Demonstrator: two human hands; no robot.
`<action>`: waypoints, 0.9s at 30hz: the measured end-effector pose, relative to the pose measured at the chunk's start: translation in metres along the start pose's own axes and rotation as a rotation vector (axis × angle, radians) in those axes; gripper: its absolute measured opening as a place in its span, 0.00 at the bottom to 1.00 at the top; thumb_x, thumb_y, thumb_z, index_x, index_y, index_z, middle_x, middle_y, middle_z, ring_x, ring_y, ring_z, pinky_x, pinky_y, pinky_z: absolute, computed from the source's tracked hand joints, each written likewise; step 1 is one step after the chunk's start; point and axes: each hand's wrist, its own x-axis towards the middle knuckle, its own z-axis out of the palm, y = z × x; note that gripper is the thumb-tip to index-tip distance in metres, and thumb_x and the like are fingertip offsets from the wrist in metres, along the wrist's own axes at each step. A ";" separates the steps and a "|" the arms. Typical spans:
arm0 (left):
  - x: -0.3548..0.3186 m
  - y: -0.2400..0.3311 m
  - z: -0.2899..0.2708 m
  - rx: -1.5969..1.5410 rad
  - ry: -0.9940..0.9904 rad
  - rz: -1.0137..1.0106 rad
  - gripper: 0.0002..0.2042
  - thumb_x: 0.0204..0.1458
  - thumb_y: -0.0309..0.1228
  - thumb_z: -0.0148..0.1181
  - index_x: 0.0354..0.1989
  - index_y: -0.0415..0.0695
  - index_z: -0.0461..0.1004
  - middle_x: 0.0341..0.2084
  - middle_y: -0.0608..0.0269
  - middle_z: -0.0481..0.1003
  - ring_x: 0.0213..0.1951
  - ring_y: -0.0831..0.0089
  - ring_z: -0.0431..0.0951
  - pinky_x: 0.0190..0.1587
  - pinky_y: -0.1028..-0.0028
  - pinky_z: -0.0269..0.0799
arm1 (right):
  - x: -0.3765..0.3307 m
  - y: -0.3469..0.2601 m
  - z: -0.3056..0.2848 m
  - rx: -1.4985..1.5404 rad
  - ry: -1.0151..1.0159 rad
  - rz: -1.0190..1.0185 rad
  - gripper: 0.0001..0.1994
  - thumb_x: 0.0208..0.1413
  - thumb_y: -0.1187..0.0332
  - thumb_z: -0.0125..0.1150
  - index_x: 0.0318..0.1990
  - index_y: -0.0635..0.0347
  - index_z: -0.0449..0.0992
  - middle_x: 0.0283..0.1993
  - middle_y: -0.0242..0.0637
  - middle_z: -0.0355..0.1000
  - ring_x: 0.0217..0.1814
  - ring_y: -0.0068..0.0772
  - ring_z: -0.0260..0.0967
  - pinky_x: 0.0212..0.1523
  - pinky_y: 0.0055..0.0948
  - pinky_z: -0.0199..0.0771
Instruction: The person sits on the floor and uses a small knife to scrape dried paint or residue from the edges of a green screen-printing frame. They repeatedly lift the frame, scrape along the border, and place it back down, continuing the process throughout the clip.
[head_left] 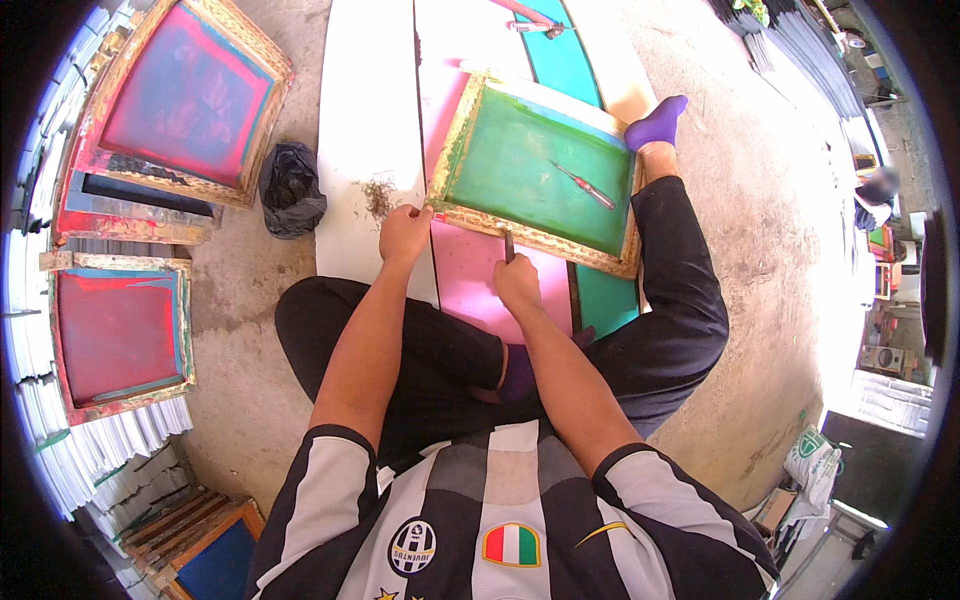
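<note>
- Green mesh in a worn wooden screen-printing frame, lying flat across pink, white and teal boards on a rough concrete floor.
- White sack with a green round mark, slumped at lower right; black plastic bag, crumpled, left of the boards.
- Red-handled screwdriver resting on the mesh, well apart from both hands.
- Left hand clenched at the frame's near left corner, beside a tuft of brown fibres.
- Right hand grasping a thin dark tool, tip against the frame's near edge.
- Two red-meshed frames lying at left.
</note>
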 end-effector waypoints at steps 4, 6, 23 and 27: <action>-0.003 0.002 -0.003 -0.026 0.007 -0.021 0.23 0.55 0.47 0.63 0.38 0.34 0.82 0.36 0.44 0.82 0.40 0.49 0.83 0.45 0.57 0.75 | 0.010 0.019 0.010 0.339 -0.135 0.003 0.16 0.59 0.63 0.51 0.42 0.69 0.75 0.31 0.49 0.78 0.30 0.47 0.80 0.32 0.45 0.81; -0.004 0.004 -0.005 -0.045 0.026 0.034 0.19 0.55 0.44 0.64 0.39 0.37 0.82 0.36 0.47 0.83 0.40 0.52 0.83 0.44 0.59 0.76 | 0.013 0.030 0.013 0.439 -0.182 -0.043 0.14 0.59 0.63 0.51 0.39 0.69 0.74 0.26 0.44 0.76 0.23 0.40 0.78 0.24 0.41 0.79; -0.029 0.009 0.015 0.301 -0.199 0.905 0.06 0.53 0.35 0.63 0.32 0.50 0.84 0.31 0.58 0.82 0.36 0.55 0.82 0.37 0.58 0.77 | 0.001 0.031 0.005 0.358 -0.557 -0.267 0.16 0.61 0.66 0.57 0.52 0.67 0.73 0.29 0.42 0.76 0.25 0.33 0.76 0.25 0.34 0.76; -0.029 0.005 0.017 0.266 -0.137 0.808 0.06 0.53 0.35 0.63 0.31 0.49 0.84 0.30 0.57 0.82 0.34 0.53 0.82 0.37 0.57 0.77 | 0.002 0.033 0.006 0.448 -0.684 -0.212 0.22 0.61 0.66 0.57 0.61 0.68 0.69 0.36 0.45 0.77 0.32 0.35 0.79 0.33 0.34 0.78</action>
